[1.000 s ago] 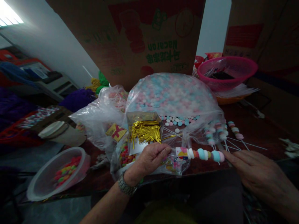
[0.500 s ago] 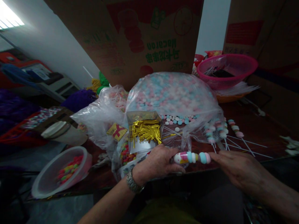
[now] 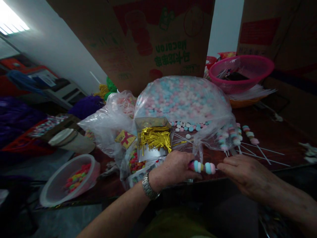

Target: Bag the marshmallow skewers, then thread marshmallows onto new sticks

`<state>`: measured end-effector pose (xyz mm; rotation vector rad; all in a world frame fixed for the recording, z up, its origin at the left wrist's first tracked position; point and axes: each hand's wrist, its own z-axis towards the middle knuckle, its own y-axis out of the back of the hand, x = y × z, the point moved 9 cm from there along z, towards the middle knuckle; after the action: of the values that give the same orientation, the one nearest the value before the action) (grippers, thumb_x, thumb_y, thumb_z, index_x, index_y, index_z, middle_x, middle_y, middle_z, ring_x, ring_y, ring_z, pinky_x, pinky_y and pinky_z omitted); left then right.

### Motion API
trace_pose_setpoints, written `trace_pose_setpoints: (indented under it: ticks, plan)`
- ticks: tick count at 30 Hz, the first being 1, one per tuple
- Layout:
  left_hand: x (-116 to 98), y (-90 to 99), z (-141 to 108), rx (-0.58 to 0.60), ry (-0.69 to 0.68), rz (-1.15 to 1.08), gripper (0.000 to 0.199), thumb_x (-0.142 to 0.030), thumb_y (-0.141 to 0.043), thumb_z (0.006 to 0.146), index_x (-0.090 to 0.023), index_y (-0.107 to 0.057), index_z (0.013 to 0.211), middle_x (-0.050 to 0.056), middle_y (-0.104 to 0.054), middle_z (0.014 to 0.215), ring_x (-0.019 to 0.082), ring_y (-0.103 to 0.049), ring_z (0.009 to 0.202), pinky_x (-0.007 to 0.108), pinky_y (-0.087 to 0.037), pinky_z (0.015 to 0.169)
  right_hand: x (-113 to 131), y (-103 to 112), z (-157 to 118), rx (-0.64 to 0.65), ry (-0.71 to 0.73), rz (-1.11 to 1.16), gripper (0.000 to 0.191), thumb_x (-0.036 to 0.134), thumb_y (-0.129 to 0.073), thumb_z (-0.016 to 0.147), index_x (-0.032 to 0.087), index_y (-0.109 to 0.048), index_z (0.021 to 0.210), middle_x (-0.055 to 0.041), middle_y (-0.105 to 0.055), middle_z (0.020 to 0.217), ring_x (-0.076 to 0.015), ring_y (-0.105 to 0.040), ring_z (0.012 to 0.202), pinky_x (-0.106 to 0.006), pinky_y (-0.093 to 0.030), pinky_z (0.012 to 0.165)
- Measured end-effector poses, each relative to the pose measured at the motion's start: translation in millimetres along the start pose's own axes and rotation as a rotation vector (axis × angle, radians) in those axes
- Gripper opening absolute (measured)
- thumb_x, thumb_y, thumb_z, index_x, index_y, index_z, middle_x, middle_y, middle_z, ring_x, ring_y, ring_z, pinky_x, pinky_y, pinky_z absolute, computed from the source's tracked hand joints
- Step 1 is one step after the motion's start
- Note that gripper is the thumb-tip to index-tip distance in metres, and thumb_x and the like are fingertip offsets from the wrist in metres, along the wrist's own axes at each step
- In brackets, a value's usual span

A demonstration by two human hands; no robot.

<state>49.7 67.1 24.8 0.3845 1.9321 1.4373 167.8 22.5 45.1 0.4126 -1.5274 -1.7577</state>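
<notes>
While the left hand [image 3: 173, 167] is closed around the left end of a candy skewer [image 3: 201, 167], the right hand [image 3: 244, 173] has its fingers stretched out, and its fingertips [image 3: 223, 166] are just beside the pink right end. I cannot tell if they touch it. The 2 hands are apart, with the skewer between them, low in the middle of the frame, above the front edge of the dark brown desk [image 3: 272, 138]. The skewer lies almost level and carries pink, blue, yellow and white pieces. A metal wristwatch [image 3: 148, 186] sits on the left wrist.

Just behind the left hand is a clear packet with gold twist ties [image 3: 155, 138]. Above it, in the upper middle, a big clear plastic bag [image 3: 183, 99] is full of pale pink and blue candies. To the right of the hands, finished candy skewers [image 3: 229, 137] lie with white sticks [image 3: 262, 158] on the desk. In the upper right stands a pink plastic basket [image 3: 240, 74]. In the lower left, a translucent plastic bowl [image 3: 69, 180] holds colourful candies, and a cardboard box [image 3: 158, 39] stands at the top of the frame.
</notes>
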Motion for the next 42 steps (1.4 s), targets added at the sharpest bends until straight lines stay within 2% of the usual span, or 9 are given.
trace_pose_setpoints:
  ticks: [4,10,16,20,23,26,31,35,42]
  plan:
    - [-9,5.3,3,-0.085,-0.033,0.237,0.019,-0.035,-0.062,0.074,-0.017,-0.058,0.079,0.003,-0.061,0.070,0.018,-0.058,0.066,0.027,-0.040,0.058,-4,-13,-9,0.109,-0.104,0.118,0.022,0.007,-0.039,0.081,0.020,-0.056,0.078,0.0003,-0.056,0.067,-0.0115,-0.050,0.057,-0.024,-0.031,0.052]
    - [-16,-0.5,2,-0.088,-0.105,0.286,0.027,-0.042,-0.064,0.072,-0.018,-0.057,0.082,0.003,-0.064,0.073,0.019,-0.060,0.067,0.028,-0.043,0.061,-3,-20,-13,0.219,-0.153,0.232,0.020,0.009,-0.039,0.083,0.021,-0.055,0.080,0.0004,-0.058,0.070,-0.0123,-0.054,0.061,-0.024,-0.033,0.054]
    - [-18,-10.6,12,-0.100,-0.097,0.242,0.029,-0.045,-0.053,0.079,-0.017,-0.055,0.085,0.005,-0.064,0.071,0.019,-0.060,0.065,0.029,-0.042,0.059,6,-21,6,0.117,-0.177,0.084,0.022,0.004,-0.039,0.076,0.018,-0.056,0.081,-0.0017,-0.058,0.070,-0.0140,-0.054,0.058,-0.025,-0.032,0.052]
    - [-40,-18.9,16,-0.053,-0.249,0.306,0.016,-0.028,-0.047,0.086,-0.016,-0.053,0.094,0.006,-0.065,0.078,0.020,-0.061,0.072,0.033,-0.042,0.071,6,-36,12,0.103,-0.244,0.067,0.022,0.002,-0.041,0.073,0.017,-0.057,0.077,-0.0032,-0.060,0.070,-0.0155,-0.057,0.060,-0.025,-0.037,0.054]
    - [-39,-1.1,15,-0.066,-0.284,0.236,0.049,-0.044,-0.054,0.081,-0.015,-0.043,0.119,0.008,-0.065,0.089,0.023,-0.060,0.083,0.035,-0.040,0.078,-2,-42,8,0.001,-0.278,0.241,0.021,0.008,-0.039,0.081,0.017,-0.057,0.088,-0.0054,-0.063,0.081,-0.0157,-0.061,0.072,-0.025,-0.044,0.062]
    - [-13,25.8,14,-0.049,-0.199,0.130,0.084,-0.064,-0.064,0.060,-0.018,-0.039,0.126,0.008,-0.064,0.096,0.024,-0.060,0.086,0.029,-0.041,0.072,-12,-37,0,-0.109,-0.277,0.318,0.022,0.014,-0.036,0.087,0.018,-0.057,0.094,-0.0063,-0.064,0.084,-0.0157,-0.060,0.076,-0.026,-0.046,0.065]
    - [21,25.3,3,0.123,-0.044,0.244,0.033,-0.049,-0.063,0.071,-0.021,-0.061,0.090,0.002,-0.065,0.073,0.018,-0.060,0.064,0.024,-0.037,0.054,-14,-24,-3,-0.100,-0.218,0.353,0.024,0.013,-0.037,0.087,0.021,-0.057,0.098,-0.0047,-0.064,0.084,-0.0143,-0.060,0.073,-0.024,-0.045,0.063]
    - [14,26.0,-4,-0.048,-0.028,0.458,0.012,-0.028,-0.059,0.076,-0.018,-0.058,0.083,0.004,-0.064,0.068,0.020,-0.059,0.061,0.029,-0.039,0.056,-8,-23,-1,0.052,-0.194,0.467,0.021,0.015,-0.038,0.088,0.020,-0.059,0.090,-0.0018,-0.063,0.076,-0.0126,-0.058,0.068,-0.022,-0.044,0.061]
    - [1,16.6,-8,-0.191,-0.076,0.419,0.017,-0.032,-0.057,0.078,-0.016,-0.053,0.082,0.006,-0.063,0.074,0.023,-0.060,0.070,0.034,-0.043,0.064,0,-23,7,-0.066,-0.253,0.374,0.024,0.017,-0.033,0.091,0.019,-0.057,0.088,-0.0038,-0.062,0.080,-0.0132,-0.057,0.071,-0.023,-0.042,0.062]
